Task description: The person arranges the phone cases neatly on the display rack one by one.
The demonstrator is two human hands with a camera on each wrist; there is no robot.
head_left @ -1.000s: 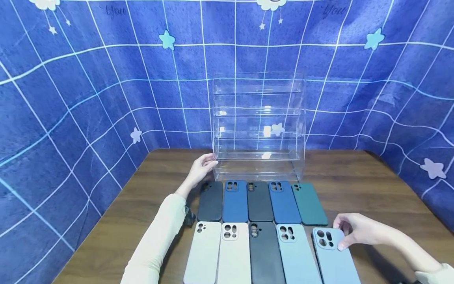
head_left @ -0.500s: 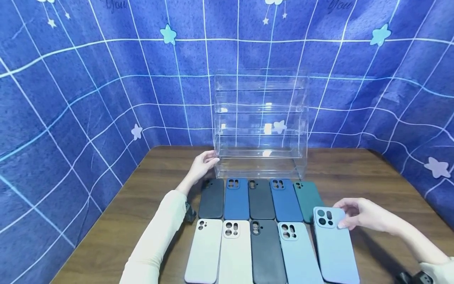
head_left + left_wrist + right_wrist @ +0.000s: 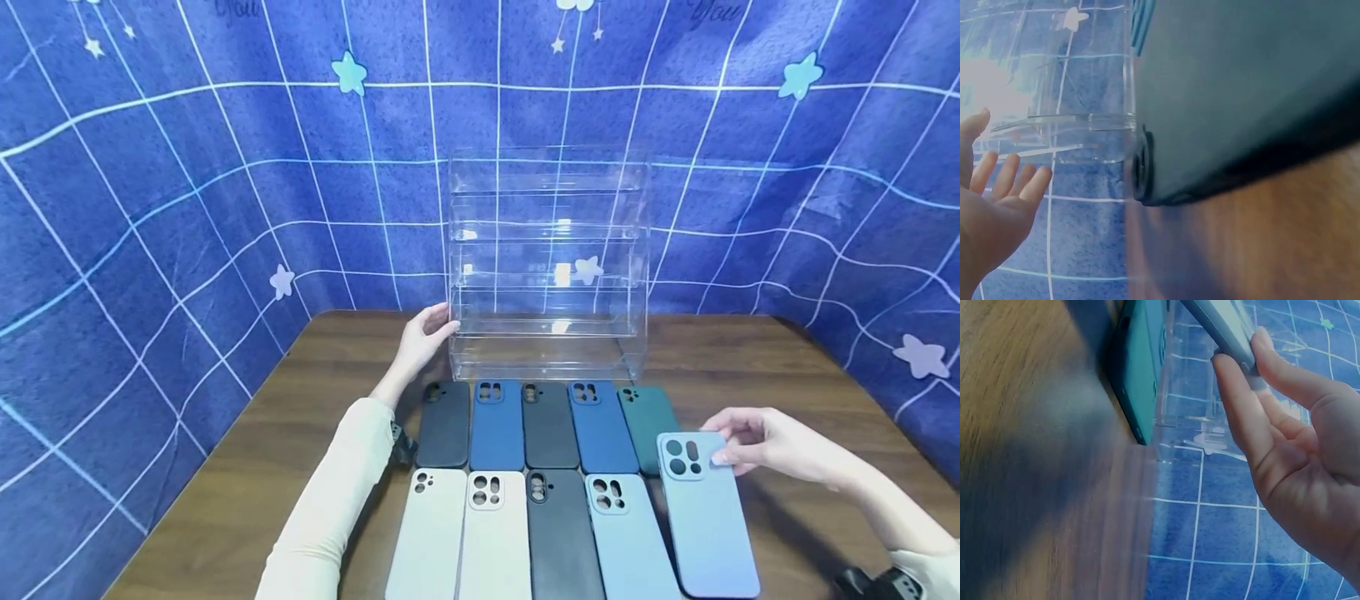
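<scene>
Between thumb and fingers, my right hand [image 3: 761,443] pinches the upper right edge of a light blue phone case [image 3: 708,521]. The case's top end is tilted up, its camera cutouts facing up. In the right wrist view the right hand [image 3: 1304,437] grips the case [image 3: 1225,331] near a corner. My left hand [image 3: 423,343] rests its fingertips at the lower left side of a clear acrylic display rack [image 3: 546,368]. From the left wrist view, the left hand [image 3: 997,219] has its fingers extended beside the rack [image 3: 1066,122]. The rack has several tiers and holds no cases.
Behind the front cases lies a row with a black case [image 3: 444,425], blue cases and a green case [image 3: 651,429]. In front are a white case [image 3: 427,533], a cream case [image 3: 495,542], a black case [image 3: 566,542] and another light blue case [image 3: 633,542]. A blue curtain [image 3: 187,250] hangs behind.
My right hand has lifted the top end of the light blue case off the table and moved slightly away from me. The left hand stays at the rack, shifting slightly upward.
</scene>
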